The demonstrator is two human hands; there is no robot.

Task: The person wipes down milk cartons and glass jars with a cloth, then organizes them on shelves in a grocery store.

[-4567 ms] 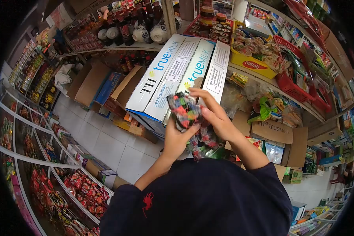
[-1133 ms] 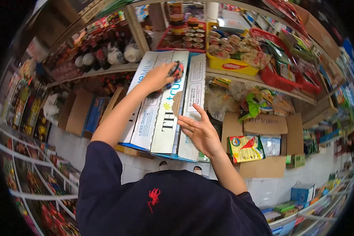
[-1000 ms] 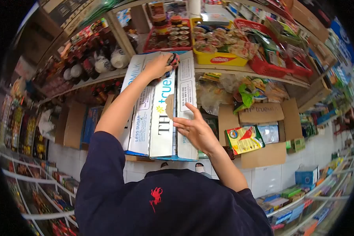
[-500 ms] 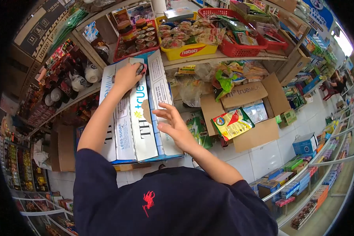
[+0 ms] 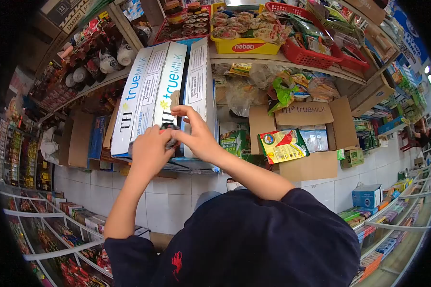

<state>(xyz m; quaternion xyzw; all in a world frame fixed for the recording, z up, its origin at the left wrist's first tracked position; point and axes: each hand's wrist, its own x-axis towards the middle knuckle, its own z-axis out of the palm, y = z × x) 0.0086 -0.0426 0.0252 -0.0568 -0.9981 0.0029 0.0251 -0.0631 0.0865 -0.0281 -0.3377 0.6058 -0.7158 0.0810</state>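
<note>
Near the close end of a white TH true MILK carton, my left hand is closed on a small dark object with a bit of red. Its kind is mostly hidden by the fingers. My right hand comes in from the right, index finger and thumb apart, with the thumb close to or touching that object. Whether they touch is not clear. The carton's long top flaps lie beneath and beside both hands, and a torn brown patch shows on the middle flap.
Behind the carton, a shelf holds a yellow nabati tray and red baskets of packets. At right stands an open cardboard box with a yellow-and-green pouch on it. Glass-fronted shelves line the lower right.
My left hand has drawn the small dark object from the carton's far end toward me. My right hand has moved slightly left and down, beside it. The whole view has shifted.
</note>
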